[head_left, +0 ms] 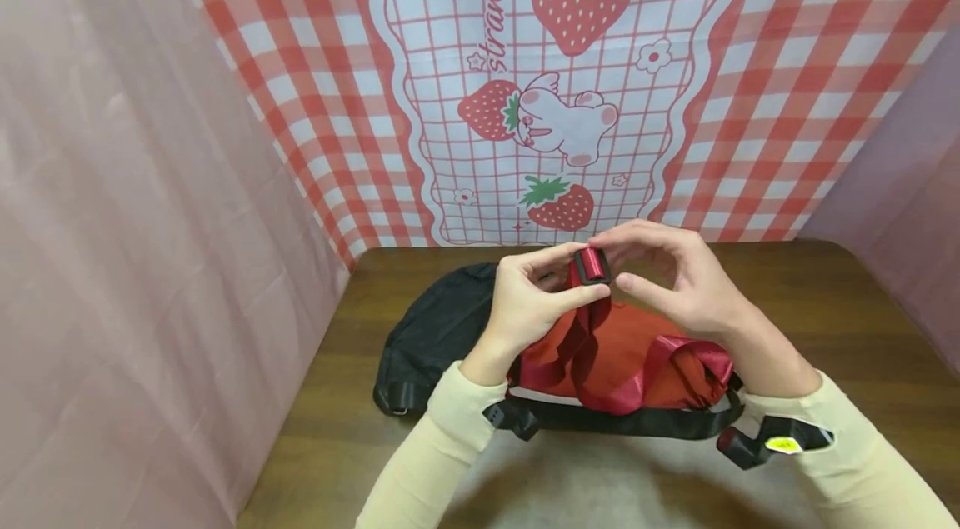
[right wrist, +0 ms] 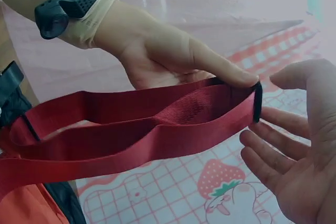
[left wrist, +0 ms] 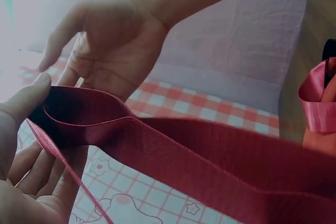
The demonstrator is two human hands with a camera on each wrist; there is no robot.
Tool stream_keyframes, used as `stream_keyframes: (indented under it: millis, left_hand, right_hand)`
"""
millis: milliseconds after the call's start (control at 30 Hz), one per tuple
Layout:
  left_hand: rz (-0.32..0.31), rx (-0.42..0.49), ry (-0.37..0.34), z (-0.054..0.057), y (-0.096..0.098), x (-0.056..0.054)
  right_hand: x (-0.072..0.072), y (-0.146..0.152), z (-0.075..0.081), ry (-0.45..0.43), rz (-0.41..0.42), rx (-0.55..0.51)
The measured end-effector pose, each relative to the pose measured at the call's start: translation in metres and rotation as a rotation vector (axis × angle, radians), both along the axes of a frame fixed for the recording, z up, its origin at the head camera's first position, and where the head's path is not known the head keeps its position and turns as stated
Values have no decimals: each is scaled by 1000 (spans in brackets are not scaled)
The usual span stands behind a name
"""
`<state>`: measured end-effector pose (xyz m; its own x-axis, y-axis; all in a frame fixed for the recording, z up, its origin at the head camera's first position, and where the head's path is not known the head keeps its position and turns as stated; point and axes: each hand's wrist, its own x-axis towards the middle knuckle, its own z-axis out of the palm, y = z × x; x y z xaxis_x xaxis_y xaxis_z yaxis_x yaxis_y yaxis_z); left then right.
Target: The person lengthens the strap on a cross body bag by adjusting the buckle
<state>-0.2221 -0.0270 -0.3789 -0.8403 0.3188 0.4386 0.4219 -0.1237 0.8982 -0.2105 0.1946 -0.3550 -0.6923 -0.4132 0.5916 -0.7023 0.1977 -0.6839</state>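
My left hand [head_left: 517, 304] pinches a black slide buckle [head_left: 606, 267] between thumb and fingers, above the bag. A dark red webbing strap [right wrist: 121, 142] is threaded through the buckle and trails in loops toward the bag. My right hand [head_left: 693, 287] is at the buckle's other side, its fingertips right at the edge and its thumb apart from it. In the right wrist view the right fingers are spread and loosely bent. Under both hands lies an orange-red bag [head_left: 633, 333], partly hidden by the strap and the left hand.
A black bag section [head_left: 438, 333] lies left of the orange-red part, and a black strap [head_left: 637, 421] runs along the front. Everything lies on a brown wooden table [head_left: 832, 321]. Behind hangs a strawberry-print checked cloth [head_left: 315, 54]; a pink curtain [head_left: 127, 221] borders the left.
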Motion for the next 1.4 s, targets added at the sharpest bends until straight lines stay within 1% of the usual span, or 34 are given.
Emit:
stream_keyframes:
  millis: [100,167,267,367,500,667,767,867,1000,1067,1167,1233,1300,1400]
  left_hand:
    - [0,-23,8,-1,-1,1]
    - [1,-37,14,-3,0,2]
    - [-5,-58,17,-5,0,2]
    - [-20,-73,13,-6,-1,2]
    - [-33,-65,-10,-6,-2,3]
    - [-13,-67,-7,-6,-3,2]
    - [-3,-66,0,-7,-2,2]
    - [-1,-50,-4,-8,-2,2]
    - [-1,-34,-2,-8,-1,0]
    - [-1,-37,4,-7,0,0]
    - [-4,-46,13,-6,0,-1]
    - [-9,-50,12,-6,1,-1]
    - [-9,-54,8,-5,1,-1]
    - [-7,-61,5,-6,1,-3]
  right_hand:
    - [3,-1,2,-22,-69,35]
    - [3,-2,1,-11,-121,69]
    - [3,-3,2,-24,-161,109]
    - [4,-3,4,-65,-161,132]
    - [4,-3,7,-120,-134,136]
    - [4,-3,6,-141,-115,132]
    - [5,-4,6,-169,-103,107]
    - [6,-3,8,-207,-90,52]
    - [6,-2,8,-244,-99,-22]
    - [5,-3,7,-256,-103,-30]
    - [2,-6,5,-255,-100,-20]
    - [1,-8,5,-238,-100,-19]
    - [-1,-9,5,-209,-107,-51]
    - [-2,-10,7,-172,-114,-167]
